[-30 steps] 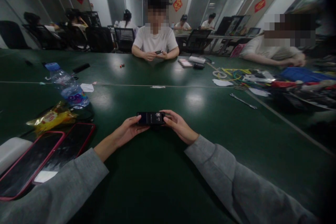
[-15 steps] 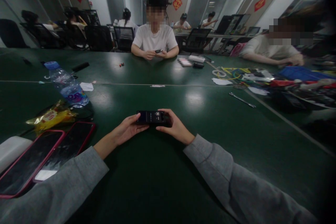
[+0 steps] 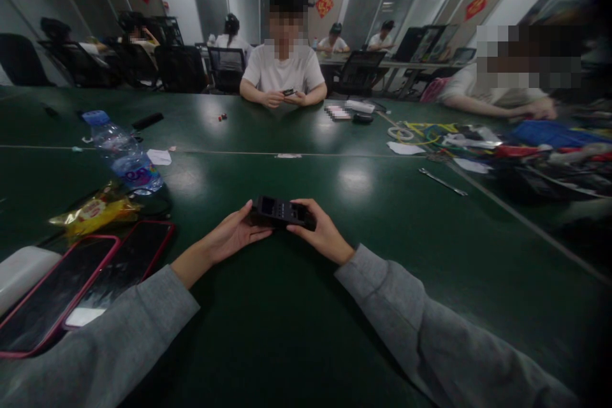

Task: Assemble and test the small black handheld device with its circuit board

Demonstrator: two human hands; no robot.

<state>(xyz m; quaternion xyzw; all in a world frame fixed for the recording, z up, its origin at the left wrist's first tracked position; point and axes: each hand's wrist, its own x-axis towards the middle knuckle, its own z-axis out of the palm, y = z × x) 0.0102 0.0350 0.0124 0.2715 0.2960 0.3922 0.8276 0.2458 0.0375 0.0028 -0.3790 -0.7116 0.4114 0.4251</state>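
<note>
It's turned — the black, boxy plastic device (image 3: 281, 210) now bares its recessed face. Right hand (image 3: 322, 233) pinches one end; left hand (image 3: 232, 233) cups the other — can't tell whether it's gripping.

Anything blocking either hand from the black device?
Nothing visible. The right hand grips the right end of the black device; the left hand is right at its left end, with nothing between.
</note>
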